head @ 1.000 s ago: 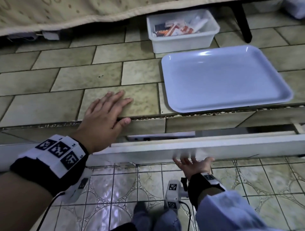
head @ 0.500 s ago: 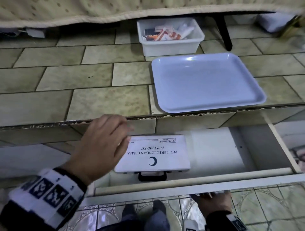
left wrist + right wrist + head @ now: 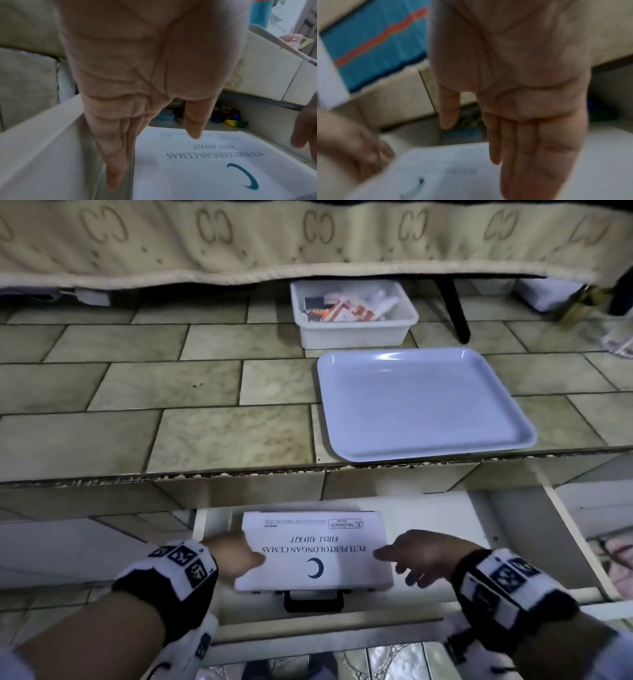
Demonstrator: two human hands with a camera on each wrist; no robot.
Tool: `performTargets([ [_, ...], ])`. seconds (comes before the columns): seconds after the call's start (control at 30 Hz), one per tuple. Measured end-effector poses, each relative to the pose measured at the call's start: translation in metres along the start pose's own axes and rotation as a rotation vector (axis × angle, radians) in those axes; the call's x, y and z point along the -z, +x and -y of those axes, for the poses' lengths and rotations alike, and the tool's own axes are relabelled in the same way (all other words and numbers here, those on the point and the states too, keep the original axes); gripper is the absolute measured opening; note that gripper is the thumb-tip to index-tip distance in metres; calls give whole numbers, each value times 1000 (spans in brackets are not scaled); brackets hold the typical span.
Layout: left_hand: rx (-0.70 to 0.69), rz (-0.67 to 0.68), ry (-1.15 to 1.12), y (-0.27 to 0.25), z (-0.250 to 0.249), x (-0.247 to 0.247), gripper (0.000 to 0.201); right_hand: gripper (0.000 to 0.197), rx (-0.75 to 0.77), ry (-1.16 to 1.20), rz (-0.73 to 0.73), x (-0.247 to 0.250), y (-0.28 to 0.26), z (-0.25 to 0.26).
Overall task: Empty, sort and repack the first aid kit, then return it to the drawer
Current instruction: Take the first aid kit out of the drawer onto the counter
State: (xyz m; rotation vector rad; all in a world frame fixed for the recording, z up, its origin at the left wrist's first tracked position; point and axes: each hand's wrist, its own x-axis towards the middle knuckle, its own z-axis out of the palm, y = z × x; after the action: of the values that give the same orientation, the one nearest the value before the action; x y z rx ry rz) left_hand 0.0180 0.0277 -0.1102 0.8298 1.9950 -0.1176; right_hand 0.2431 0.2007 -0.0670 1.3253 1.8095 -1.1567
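First aid kit (image 3: 317, 549) flat inside open drawer (image 3: 513, 529); left hand (image 3: 233, 556) and right hand (image 3: 421, 553) spread at its sides, not yet gripping. Risk: slipping from smooth lid, knocking against drawer wall.

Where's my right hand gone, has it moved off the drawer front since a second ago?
Yes. The right hand has left the underside of the drawer front, come up over it and now reaches into the drawer at the right edge of the first aid kit.
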Motion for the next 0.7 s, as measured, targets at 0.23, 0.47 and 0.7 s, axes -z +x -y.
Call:
performTargets([
  [0.23, 35, 135, -37, 10, -3, -1, 43, 60, -191, -162, 224, 1, 43, 13],
  [0.47, 4, -51, -139, -27, -17, 9, 29, 36, -101, -368, 126, 21, 0, 36],
  [0.7, 54, -343, -344, -102, 0, 20, 41, 54, 119, -481, -29, 36, -76, 47],
])
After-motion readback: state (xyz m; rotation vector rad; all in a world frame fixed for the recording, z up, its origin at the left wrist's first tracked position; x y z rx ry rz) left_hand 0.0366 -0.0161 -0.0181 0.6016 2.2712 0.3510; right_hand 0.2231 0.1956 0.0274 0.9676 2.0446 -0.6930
